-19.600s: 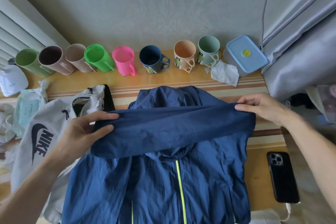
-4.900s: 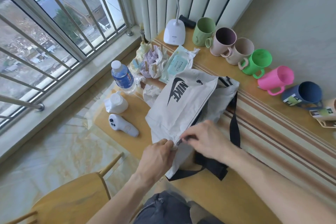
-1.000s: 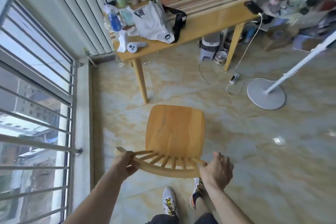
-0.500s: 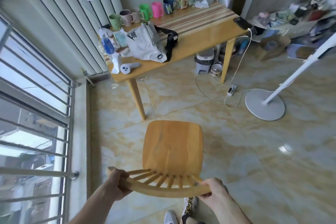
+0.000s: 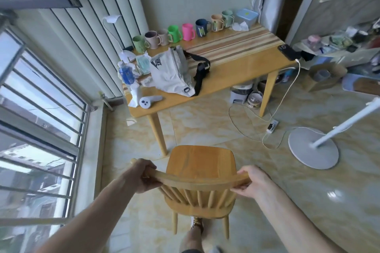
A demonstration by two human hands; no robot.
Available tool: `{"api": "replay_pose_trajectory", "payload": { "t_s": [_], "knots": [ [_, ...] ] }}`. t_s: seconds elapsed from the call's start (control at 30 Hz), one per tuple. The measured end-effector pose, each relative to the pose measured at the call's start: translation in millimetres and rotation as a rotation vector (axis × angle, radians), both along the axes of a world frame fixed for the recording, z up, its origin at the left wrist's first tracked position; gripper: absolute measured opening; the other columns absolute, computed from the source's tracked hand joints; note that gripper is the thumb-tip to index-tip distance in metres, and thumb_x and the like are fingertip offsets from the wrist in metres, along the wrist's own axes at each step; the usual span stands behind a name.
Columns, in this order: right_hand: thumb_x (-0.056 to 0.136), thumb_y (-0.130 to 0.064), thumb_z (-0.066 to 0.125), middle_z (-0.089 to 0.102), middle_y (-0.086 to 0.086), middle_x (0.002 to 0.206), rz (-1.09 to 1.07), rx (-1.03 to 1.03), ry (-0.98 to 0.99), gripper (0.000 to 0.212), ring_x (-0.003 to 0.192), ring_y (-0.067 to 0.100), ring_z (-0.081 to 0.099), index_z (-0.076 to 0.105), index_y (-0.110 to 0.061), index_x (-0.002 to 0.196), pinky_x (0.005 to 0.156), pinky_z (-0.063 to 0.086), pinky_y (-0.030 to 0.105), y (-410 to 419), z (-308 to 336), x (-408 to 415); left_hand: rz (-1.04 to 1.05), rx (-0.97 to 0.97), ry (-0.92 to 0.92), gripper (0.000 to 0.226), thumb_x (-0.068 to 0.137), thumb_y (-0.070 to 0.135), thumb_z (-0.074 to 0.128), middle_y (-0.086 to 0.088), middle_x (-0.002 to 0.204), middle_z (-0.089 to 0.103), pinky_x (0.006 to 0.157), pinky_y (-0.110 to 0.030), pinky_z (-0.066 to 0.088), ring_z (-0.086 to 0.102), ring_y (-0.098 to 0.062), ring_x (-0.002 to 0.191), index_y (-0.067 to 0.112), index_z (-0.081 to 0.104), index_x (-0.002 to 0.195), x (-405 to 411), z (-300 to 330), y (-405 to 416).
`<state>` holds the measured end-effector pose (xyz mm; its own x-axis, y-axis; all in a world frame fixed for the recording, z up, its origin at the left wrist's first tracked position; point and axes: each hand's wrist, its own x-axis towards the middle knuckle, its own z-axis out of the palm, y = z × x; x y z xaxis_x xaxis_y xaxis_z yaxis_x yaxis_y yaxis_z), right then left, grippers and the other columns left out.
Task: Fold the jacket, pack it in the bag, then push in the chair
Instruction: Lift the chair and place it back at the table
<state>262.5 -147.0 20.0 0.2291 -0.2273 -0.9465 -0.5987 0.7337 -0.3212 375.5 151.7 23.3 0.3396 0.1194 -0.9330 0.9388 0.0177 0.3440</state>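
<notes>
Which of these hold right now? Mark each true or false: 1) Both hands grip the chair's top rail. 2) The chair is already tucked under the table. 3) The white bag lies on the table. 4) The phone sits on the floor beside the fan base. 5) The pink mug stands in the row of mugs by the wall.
1) True: the left hand and right hand each curl round an end of the chair top rail.
2) False: it stands on the floor, apart from the table.
3) True: the white bag lies near the table's left end.
4) False: the phone lies on the table's right corner.
5) True: the pink mug is in the row.
</notes>
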Motion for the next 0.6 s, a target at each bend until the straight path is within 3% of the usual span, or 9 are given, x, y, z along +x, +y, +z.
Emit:
{"api": "replay_pose_trajectory", "payload": {
  "t_s": [0.13,0.23,0.3,0.37,0.47,0.6],
  "knots": [
    [0.088,0.010,0.052,0.048,0.028,0.128,0.014,-0.029,0.017,0.020,0.127,0.049,0.049,0.049,0.000,0.105,0.101,0.045,0.067,-37,15,79,-0.028,-0.022,0.000,0.029,0.083,0.002,0.066,-0.027,0.107,0.053,0.075,-0.061,0.061,0.064,-0.052,0.089,-0.006,0.052,0.107,75,0,-31],
    [0.089,0.009,0.051,0.046,0.027,0.134,0.010,-0.024,0.019,0.014,0.132,0.050,0.045,0.049,0.000,0.099,0.106,0.040,0.068,-59,23,135,-0.045,-0.043,0.022,0.041,0.084,0.006,0.065,-0.031,0.122,0.053,0.055,-0.060,0.061,0.062,-0.057,0.102,-0.006,0.048,0.120,131,-1,-54],
    [0.089,0.010,0.050,0.044,0.028,0.135,0.014,-0.030,0.021,0.018,0.135,0.049,0.043,0.048,0.000,0.104,0.109,0.037,0.067,-73,25,169,-0.033,-0.059,0.036,0.040,0.085,0.006,0.064,-0.030,0.117,0.054,0.050,-0.059,0.060,0.062,-0.056,0.106,-0.006,0.047,0.119,164,-1,-67],
    [0.090,0.010,0.049,0.044,0.028,0.129,0.007,-0.024,0.006,0.020,0.135,0.048,0.042,0.047,0.000,0.108,0.110,0.036,0.066,-83,29,199,-0.035,-0.076,0.036,0.037,0.086,0.007,0.063,-0.026,0.106,0.054,0.051,-0.061,0.058,0.064,-0.052,0.099,-0.005,0.049,0.118,194,-2,-79],
    [0.091,0.009,0.049,0.045,0.029,0.121,0.030,-0.047,-0.020,0.011,0.133,0.048,0.044,0.049,-0.001,0.094,0.110,0.037,0.065,-100,30,241,0.005,-0.109,0.034,0.023,0.087,0.005,0.060,-0.019,0.093,0.051,0.065,-0.056,0.062,0.062,-0.041,0.086,-0.004,0.052,0.107,230,-7,-94],
    [0.088,0.008,0.051,0.052,0.029,0.119,0.099,-0.095,-0.059,0.010,0.124,0.047,0.050,0.051,0.000,0.093,0.108,0.039,0.066,-126,21,297,0.109,-0.200,-0.001,0.011,0.087,0.002,0.055,-0.018,0.088,0.050,0.064,-0.049,0.062,0.059,-0.036,0.077,-0.004,0.050,0.096,263,-16,-115]
  ]
}}
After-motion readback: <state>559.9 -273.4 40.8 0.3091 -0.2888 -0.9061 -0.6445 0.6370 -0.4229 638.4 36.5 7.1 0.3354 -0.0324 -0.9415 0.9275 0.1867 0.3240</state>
